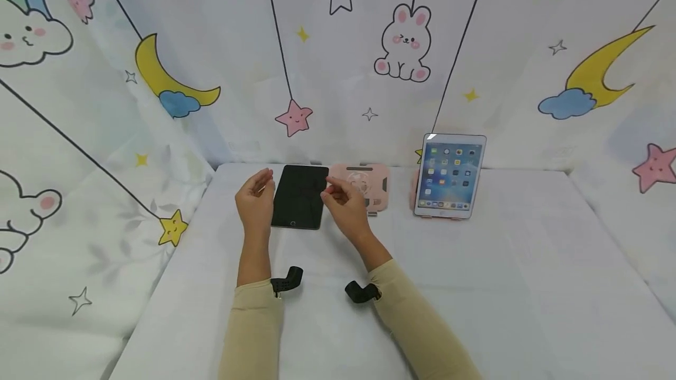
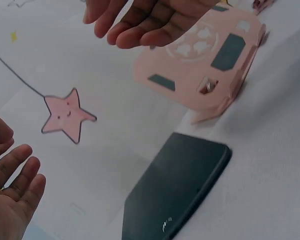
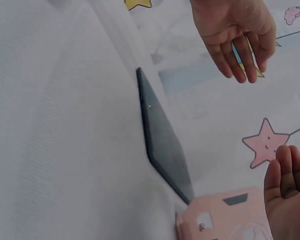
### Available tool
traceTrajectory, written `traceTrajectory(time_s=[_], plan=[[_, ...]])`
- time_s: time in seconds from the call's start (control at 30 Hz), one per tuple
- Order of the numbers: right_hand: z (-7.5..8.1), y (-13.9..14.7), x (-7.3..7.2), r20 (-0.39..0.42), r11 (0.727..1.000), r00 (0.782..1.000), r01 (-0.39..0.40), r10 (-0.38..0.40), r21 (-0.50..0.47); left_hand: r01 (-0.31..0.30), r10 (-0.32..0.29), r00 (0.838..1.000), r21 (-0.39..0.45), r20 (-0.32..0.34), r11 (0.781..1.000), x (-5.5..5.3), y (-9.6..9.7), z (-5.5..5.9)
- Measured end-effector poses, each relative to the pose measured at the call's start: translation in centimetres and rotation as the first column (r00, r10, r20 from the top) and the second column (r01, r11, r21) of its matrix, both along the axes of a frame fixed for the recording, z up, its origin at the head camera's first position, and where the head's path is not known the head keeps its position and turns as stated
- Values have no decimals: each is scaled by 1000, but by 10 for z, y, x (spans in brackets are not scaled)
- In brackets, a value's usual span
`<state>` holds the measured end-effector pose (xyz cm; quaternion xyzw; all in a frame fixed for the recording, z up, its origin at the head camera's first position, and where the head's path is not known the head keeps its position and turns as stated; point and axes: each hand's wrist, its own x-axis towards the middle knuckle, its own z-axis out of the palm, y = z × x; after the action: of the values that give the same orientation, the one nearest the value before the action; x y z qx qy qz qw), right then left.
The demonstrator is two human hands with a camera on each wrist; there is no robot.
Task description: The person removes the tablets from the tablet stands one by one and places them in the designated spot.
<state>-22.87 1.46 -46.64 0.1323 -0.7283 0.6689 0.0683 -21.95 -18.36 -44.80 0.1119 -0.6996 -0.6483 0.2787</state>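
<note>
Against white cartoon-print fabric (image 1: 338,75); flanks flat black rectangular tablet (image 1: 298,199) with left hand (image 1: 256,199) and right hand (image 1: 348,207); with loosely bent, unclamped fingers.

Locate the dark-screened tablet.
In the head view, the dark-screened tablet lies left of centre on the white table, just left of the pink tablet case.
</note>
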Motion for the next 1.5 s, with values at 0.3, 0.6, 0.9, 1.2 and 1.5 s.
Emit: traceTrajectory(time_s=[0.3, 0.6, 0.9, 1.2, 1.5], plan=[[30, 32, -7, -136, 997, 988, 66, -72, -46, 180, -183, 977, -32, -108, 983, 3, 45, 24], [58, 90, -16, -185, 971, 955, 220, -233, -89, 294, -302, 942, -77, -147, 953, -3, 95, 36], [73, 146, -28, -181, 930, 914, 341, -362, -138, 443, -441, 880, -29, -179, 896, -12, 167, 42], [63, 188, -28, -173, 887, 870, 448, -462, -114, 504, -505, 856, -34, -112, 863, -21, 217, 34], [33, 247, -25, -78, 802, 799, 590, -596, -87, 534, -532, 846, 42, -46, 845, -26, 252, 5]])
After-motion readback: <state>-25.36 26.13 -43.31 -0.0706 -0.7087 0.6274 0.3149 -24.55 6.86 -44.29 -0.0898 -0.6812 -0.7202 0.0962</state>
